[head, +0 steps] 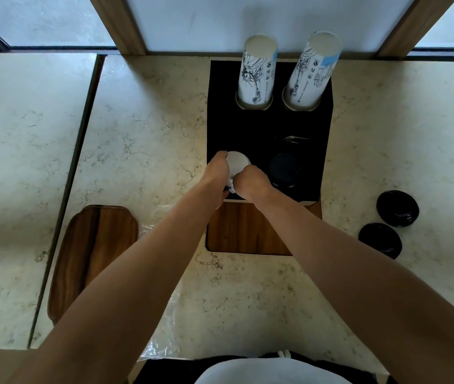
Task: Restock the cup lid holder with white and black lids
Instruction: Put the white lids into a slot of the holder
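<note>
A black lid holder (248,128) with a wooden front stands on the marble counter. A stack of white lids (238,160) sits over its front left slot. My left hand (217,176) grips the stack's left side and my right hand (250,181) grips its right and front side. Black lids (285,169) fill the front right slot. Two more stacks of black lids (397,207) (379,239) lie on the counter to the right.
Two tall stacks of printed paper cups (257,70) (311,73) stand in the holder's back slots. A wooden tray (92,253) lies at the left on clear plastic wrap (162,328). A counter seam (81,151) runs down the left.
</note>
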Demonstrator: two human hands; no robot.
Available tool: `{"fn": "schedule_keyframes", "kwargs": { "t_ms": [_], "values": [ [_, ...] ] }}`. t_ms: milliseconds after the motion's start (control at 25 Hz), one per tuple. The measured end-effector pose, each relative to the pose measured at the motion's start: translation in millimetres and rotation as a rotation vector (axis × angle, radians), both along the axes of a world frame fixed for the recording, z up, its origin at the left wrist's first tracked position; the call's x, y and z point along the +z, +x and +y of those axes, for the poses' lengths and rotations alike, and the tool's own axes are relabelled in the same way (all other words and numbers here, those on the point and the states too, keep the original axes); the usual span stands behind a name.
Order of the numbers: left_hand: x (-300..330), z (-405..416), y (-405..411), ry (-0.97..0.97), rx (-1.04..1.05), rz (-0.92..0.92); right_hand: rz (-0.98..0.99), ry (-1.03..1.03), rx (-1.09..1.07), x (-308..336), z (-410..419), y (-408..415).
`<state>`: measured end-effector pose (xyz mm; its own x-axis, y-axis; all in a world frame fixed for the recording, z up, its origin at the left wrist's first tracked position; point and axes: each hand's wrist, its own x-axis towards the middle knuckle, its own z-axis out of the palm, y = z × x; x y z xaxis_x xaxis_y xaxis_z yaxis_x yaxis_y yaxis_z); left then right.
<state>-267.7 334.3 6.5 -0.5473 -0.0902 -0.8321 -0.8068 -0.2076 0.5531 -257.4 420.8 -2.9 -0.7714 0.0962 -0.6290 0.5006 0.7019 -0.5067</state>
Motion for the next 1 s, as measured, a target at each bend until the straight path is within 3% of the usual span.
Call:
{"fn": "schedule_keyframes", "kwargs": {
  "t_ms": [240,560,760,1000],
  "values": [
    [-4,1,0,-0.054,-0.001,0.020,-0.048,-0.010,-0.019,-3,-3,4],
    [4,-13,19,-0.048,-0.054,0.112,0.130,-0.015,-0.001,11,8,17],
    [12,-23,50,-0.118,-0.066,0.283,0.375,-0.043,0.024,15,28,48],
    [20,-34,91,-0.237,-0.314,0.483,0.438,-0.147,-0.001,27,36,90]
  ]
}}
